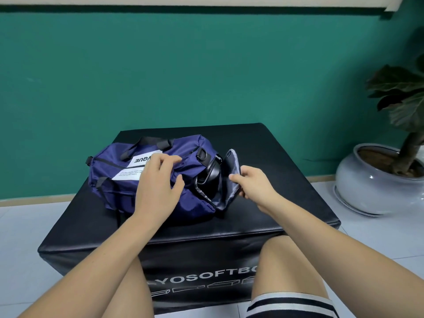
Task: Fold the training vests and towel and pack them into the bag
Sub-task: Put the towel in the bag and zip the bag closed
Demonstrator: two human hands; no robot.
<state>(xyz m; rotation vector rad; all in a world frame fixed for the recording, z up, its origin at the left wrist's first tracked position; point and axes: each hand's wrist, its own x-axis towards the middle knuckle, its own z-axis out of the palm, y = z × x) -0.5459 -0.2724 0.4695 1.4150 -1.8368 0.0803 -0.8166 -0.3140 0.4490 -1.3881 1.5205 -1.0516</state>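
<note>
Soft, even indoor light fills the view, moderately bright, without hard shadows. Only a faint dark pool lies under the bag (119, 189) on the black bench (286, 184), whose front edge carries a dull sheen. A small white glint sits on the glazed pot (367, 187). Wide-angle distortion bows the dark wall stripe (206, 8) along the top. The leaves (401, 88) at the right edge look dark and slightly soft.

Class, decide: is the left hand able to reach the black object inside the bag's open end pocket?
Probably yes: the right hand pinches the flap open; the left hand rests beside the opening.
</note>
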